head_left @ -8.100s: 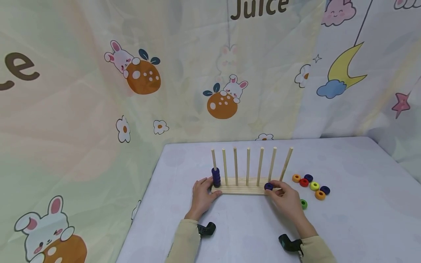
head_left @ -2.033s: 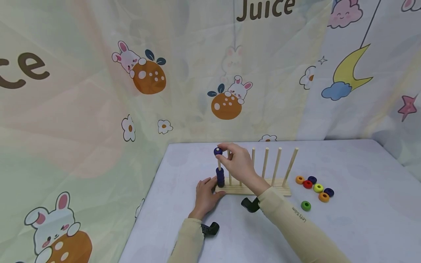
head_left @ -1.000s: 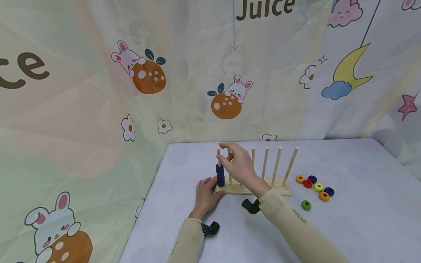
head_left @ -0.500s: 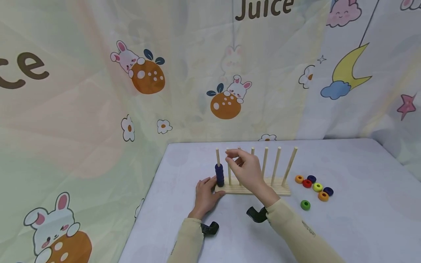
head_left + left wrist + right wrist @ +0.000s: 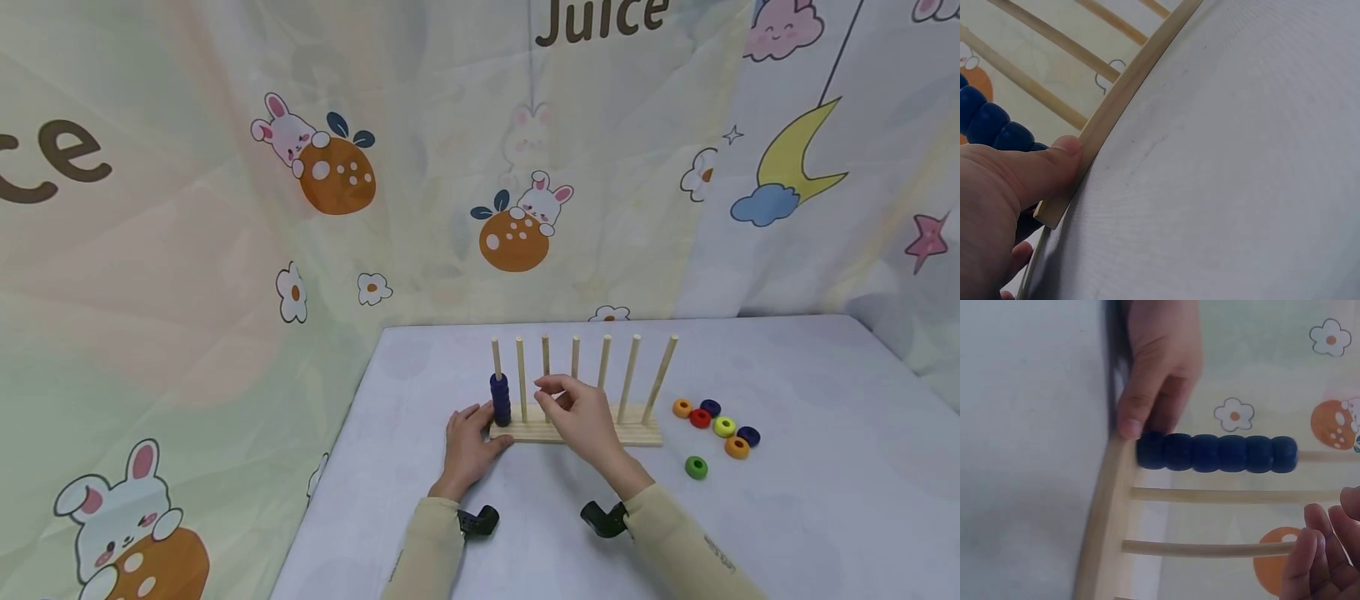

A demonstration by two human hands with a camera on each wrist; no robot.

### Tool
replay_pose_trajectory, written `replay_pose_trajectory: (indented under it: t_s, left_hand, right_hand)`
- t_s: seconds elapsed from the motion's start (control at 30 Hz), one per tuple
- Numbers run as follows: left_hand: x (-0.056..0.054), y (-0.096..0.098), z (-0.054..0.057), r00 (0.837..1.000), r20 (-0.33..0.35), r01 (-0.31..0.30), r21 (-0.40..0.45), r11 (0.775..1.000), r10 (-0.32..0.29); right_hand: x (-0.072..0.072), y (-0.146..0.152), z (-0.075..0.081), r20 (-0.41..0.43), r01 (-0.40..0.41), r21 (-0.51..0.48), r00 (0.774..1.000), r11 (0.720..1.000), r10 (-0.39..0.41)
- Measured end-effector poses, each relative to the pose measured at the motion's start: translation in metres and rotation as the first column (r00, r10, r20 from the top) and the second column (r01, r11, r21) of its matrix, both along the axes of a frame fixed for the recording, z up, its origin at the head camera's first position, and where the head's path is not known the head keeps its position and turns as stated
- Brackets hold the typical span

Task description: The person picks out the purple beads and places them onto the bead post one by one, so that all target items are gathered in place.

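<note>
A pale wooden peg stand with several upright pegs rests on the white table. Dark blue ring beads are stacked on its leftmost peg; the right wrist view shows these beads packed together from the base up. My left hand grips the left end of the base, and in the left wrist view its thumb lies along the front edge. My right hand hovers in front of the middle pegs, fingers loosely bent, holding nothing. The pegs behind that hand are partly hidden.
Right of the stand lie loose beads: orange, dark blue, red, yellow, another dark blue and another orange. A green bead sits nearer. A printed cloth hangs behind the table.
My right hand brought a dark blue bead from the stand's right end to the leftmost peg and let it drop onto the stack. It then moved right and down. My left hand stayed put.
</note>
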State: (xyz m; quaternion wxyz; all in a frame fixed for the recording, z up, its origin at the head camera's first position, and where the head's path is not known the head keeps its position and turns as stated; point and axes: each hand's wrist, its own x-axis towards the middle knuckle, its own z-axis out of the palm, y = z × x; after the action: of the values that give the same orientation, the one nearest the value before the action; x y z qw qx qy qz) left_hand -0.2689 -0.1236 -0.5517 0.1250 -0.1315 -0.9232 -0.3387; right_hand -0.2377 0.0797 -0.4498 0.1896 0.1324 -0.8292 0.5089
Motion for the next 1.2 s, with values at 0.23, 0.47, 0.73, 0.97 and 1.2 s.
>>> replay_pose_trajectory:
  t_s: [0.23,0.47,0.73,0.97,1.2]
  left_hand:
    - [0.001,0.0,0.0,1.0,-0.002,-0.003,0.003,1.0,0.003]
    - [0.0,0.0,-0.002,1.0,-0.01,-0.003,0.001,1.0,0.003]
    - [-0.001,0.0,-0.004,1.0,-0.007,0.0,0.005,1.0,0.0]
    - [-0.001,0.0,-0.003,1.0,-0.009,0.003,0.01,1.0,-0.003]
    - [0.0,0.0,-0.001,1.0,0.0,0.009,0.019,1.0,-0.009]
  right_hand:
    - [0.003,0.005,-0.016,0.048,0.005,-0.016,0.999,1.0,-0.004]
    - [0.009,0.014,-0.027,0.044,0.039,-0.019,0.998,0.999,-0.038]
    - [0.016,0.029,-0.038,0.085,0.094,-0.02,0.992,0.995,-0.092]
    - [0.022,0.04,-0.047,0.108,0.13,-0.025,0.986,0.991,-0.127]
    - [0.025,0.053,-0.05,0.147,0.179,-0.012,0.973,0.984,-0.176]
